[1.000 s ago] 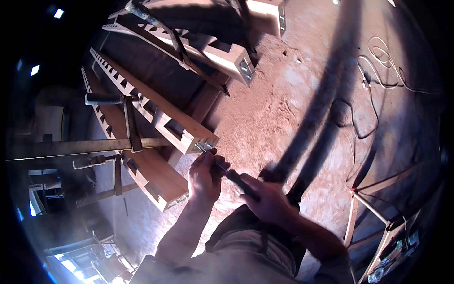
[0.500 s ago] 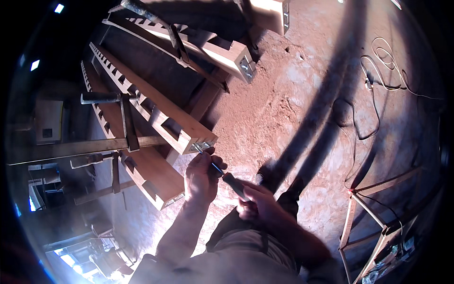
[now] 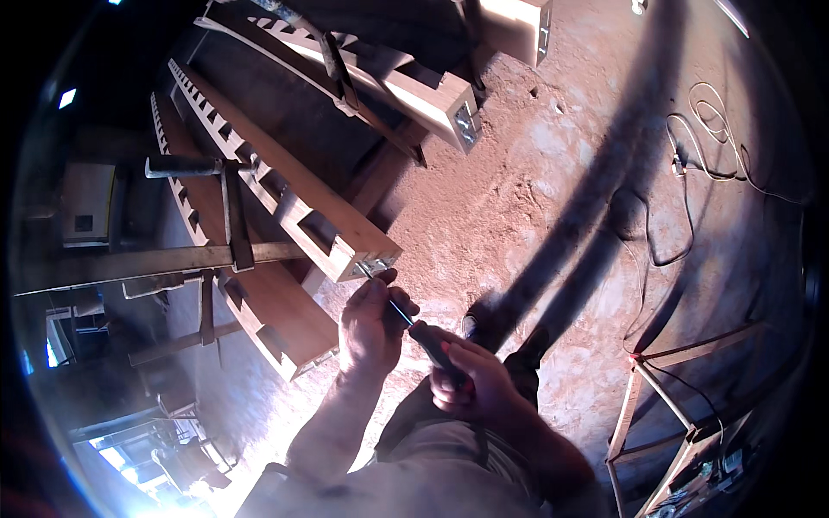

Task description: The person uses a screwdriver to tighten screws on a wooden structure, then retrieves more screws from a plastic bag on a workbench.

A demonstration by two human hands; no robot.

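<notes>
A screwdriver (image 3: 432, 343) with a dark handle and red parts slants up toward the end of a long notched wooden beam (image 3: 356, 231). My right hand (image 3: 477, 380) is closed around its handle. Around the thin metal shaft, my left hand (image 3: 368, 326) is closed with fingers pinched together, just below the beam's end. The shaft's tip reaches the metal fitting (image 3: 373, 265) set in that end face. Whether a screw sits at the tip cannot be made out.
A second notched beam (image 3: 278, 324) lies to the left, and another (image 3: 423, 99) with a metal end plate lies farther off. Clamps with metal bars (image 3: 233, 220) cross the beams. A cable (image 3: 682, 233) runs over the dusty floor at right, near a wooden frame (image 3: 630, 414).
My right hand has turned on the screwdriver handle, showing more of its red parts. My left hand stays by the beam's end, and the whole view has shifted slightly.
</notes>
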